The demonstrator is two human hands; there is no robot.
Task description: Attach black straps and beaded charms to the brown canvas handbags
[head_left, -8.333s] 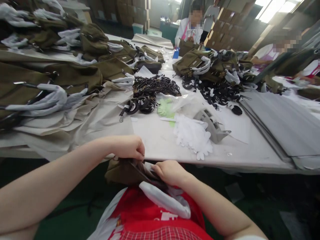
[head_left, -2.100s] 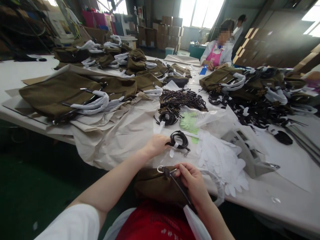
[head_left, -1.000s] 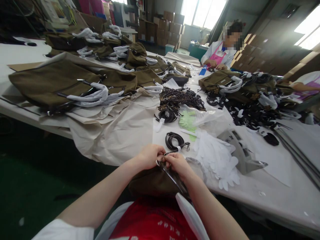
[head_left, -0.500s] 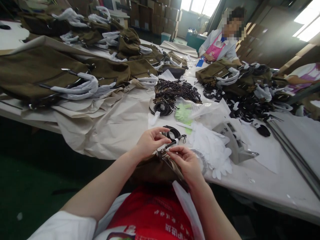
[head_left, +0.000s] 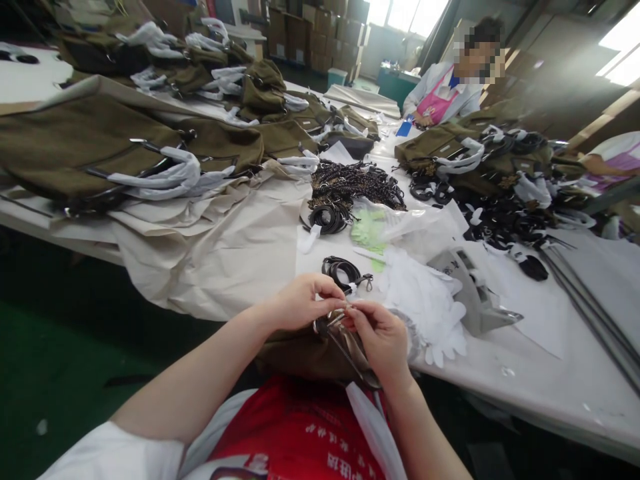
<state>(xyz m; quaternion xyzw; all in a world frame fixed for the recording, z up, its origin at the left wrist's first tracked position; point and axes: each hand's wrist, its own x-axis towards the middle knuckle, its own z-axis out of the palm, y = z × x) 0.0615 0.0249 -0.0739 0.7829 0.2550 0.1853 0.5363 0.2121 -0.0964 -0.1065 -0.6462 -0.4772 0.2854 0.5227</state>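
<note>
An olive-brown bag (head_left: 293, 353) with metal fittings at its top edge sits in front of my red apron. Just above those fittings my left hand (head_left: 307, 300) is closed in a pinch, its fingertips meeting those of my right hand (head_left: 383, 337). My right hand is pinched too, thumb against fingers. What lies between the fingertips is too small and too covered to name. A coiled black strap (head_left: 343, 272) with a metal clasp lies on the table right beyond my fingers.
Several olive bags (head_left: 85, 147) with white-wrapped handles fill the left side. Dark braided chains (head_left: 357, 183) lie ahead. White paper tags (head_left: 425, 303) and a grey tape dispenser (head_left: 473, 293) are to the right. A co-worker in a pink apron (head_left: 435, 103) stands at the far side.
My fingertips have come together over the bag's top edge; half a second ago they were apart. The left hand has moved slightly down, uncovering more of the coiled strap.
</note>
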